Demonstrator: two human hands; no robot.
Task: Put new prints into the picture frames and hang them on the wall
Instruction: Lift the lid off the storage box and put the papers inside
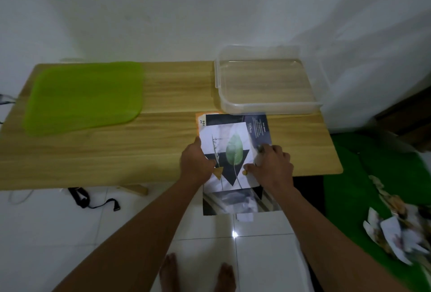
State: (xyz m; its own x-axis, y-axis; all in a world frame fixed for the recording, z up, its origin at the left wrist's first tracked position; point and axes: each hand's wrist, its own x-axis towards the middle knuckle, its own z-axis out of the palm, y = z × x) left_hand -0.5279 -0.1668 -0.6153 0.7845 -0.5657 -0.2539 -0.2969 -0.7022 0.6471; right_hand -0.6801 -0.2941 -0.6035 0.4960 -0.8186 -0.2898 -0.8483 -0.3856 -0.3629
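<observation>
A lime-green plastic lid (84, 95) lies at the light wooden table's (172, 95) far-left corner, with bare wood beside it. At the near edge the left hand (194, 163) and right hand (272, 165) pinch the sides of a white leaf print (229, 151), which lies on overhanging dark prints (258, 126). These touch a clear plastic tub (268, 107). Below is a white tiled floor (46, 221).

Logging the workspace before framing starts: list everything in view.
table: one, light wood, by the wall
mat: one, lime green, table's left
container: one, clear plastic, table's right rear
leaf print: one, white with a green leaf, atop the stack at the table's front
dark prints: at least two, under the leaf print
orange sheet: one, corner showing behind the stack
strap: one, black, on the floor
cloth: one, green, right
loose papers: several, pale, on the cloth
feet: two, bare, on white tiles
left hand: grips the leaf print's left edge
right hand: pinches its right edge
</observation>
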